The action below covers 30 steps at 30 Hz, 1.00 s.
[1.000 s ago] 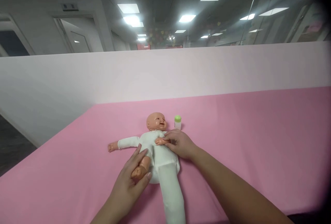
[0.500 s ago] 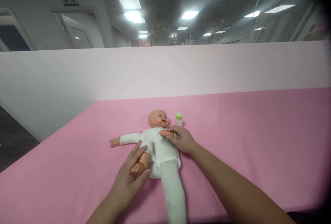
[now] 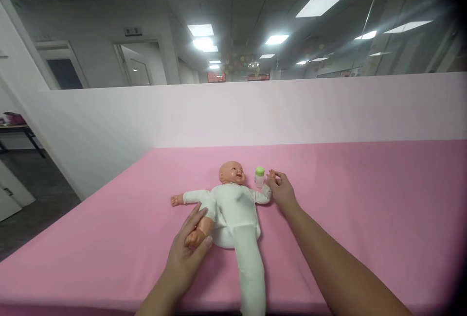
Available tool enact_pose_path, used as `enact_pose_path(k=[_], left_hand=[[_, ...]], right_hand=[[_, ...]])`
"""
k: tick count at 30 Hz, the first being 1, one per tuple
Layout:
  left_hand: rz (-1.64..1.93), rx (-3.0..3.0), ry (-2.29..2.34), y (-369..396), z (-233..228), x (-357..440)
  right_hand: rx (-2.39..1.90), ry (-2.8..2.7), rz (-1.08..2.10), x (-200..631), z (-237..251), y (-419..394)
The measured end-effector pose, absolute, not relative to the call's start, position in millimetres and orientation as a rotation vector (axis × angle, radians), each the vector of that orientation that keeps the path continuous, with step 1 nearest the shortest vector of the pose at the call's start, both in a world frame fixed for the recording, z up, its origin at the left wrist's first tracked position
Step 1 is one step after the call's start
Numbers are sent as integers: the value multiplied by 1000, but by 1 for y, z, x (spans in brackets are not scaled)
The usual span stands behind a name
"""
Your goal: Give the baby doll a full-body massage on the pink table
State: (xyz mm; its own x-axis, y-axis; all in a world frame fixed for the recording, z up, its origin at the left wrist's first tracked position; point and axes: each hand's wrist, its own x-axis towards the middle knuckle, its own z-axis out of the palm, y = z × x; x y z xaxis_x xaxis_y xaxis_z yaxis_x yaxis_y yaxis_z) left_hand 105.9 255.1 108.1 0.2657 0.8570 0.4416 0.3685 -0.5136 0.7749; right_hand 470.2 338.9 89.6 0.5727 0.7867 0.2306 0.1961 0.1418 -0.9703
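Observation:
A baby doll (image 3: 237,204) with a white cloth body lies on its back on the pink sheet. My left hand (image 3: 184,253) is wrapped round the doll's bent leg (image 3: 201,231), thumb on one side and fingers on the other. The other leg (image 3: 251,267) lies straight toward me. My right hand (image 3: 283,192) pinches the doll's hand (image 3: 271,175), with that arm bent up at the elbow. Just left of these fingers stands a small bottle (image 3: 259,178) with a light green cap. The doll's other arm (image 3: 195,196) is stretched out sideways.
The pink sheet (image 3: 346,199) covers a wide surface, bounded at the back by a low white wall (image 3: 255,112) with glass above. To the left, beyond the edge, are a grey floor (image 3: 32,184) and a dark-legged table (image 3: 18,129).
My right hand has moved the doll's arm from across its chest outward to the right, beside the bottle. My left hand keeps its hold on the bent leg. The view has tilted up and shifted left.

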Motion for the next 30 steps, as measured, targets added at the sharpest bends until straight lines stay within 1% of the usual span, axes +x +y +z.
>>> enact_pose_path(k=[5, 9, 13, 16, 19, 23, 27, 30], left_hand=[[1284, 2247, 1133, 212, 97, 92], [1273, 2519, 1067, 185, 79, 79], [1197, 2731, 1069, 179, 56, 66], [1133, 2862, 1086, 183, 46, 61], [1070, 2902, 1124, 185, 47, 62], [1082, 2902, 1133, 185, 53, 66], [1108, 2853, 1117, 184, 56, 67], [1146, 2768, 1128, 183, 63, 68]], right_hand=[[-1688, -839, 463, 491, 85, 341], [-1810, -843, 447, 496, 86, 338], [-1934, -962, 434, 496, 87, 333], [-2063, -1080, 444, 495, 90, 331], [-2128, -1150, 426, 493, 91, 331], [-2128, -1160, 382, 492, 92, 330], [-2104, -1160, 360, 491, 94, 327], [-2011, -1165, 263, 483, 99, 325]])
